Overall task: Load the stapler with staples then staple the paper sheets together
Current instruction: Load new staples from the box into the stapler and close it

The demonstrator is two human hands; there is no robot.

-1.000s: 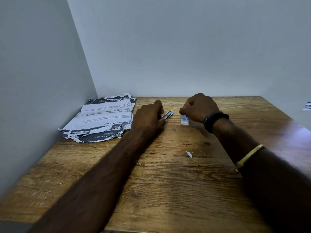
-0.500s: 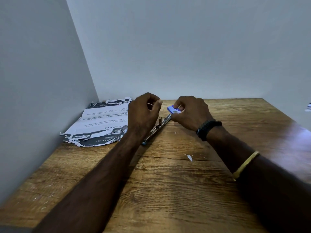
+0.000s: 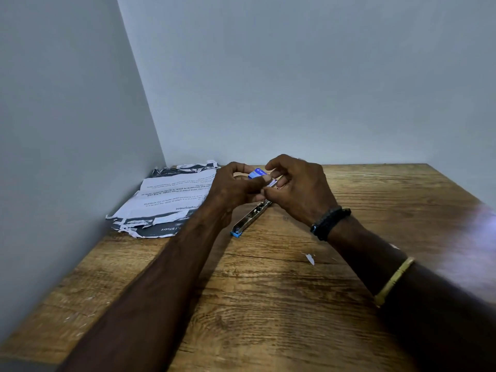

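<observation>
Stapler (image 3: 251, 216) flat, long axis diagonal, blue end near-left; left hand (image 3: 233, 190), right hand (image 3: 302, 190) fingers pinching staple box (image 3: 257, 173).

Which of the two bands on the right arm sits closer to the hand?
The black band, right at the wrist beside the right hand; the gold bangle sits further up the forearm.

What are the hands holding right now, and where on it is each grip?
Both hold the small blue staple box above the open stapler: the left hand pinches its left end, the right hand its right end.
</observation>
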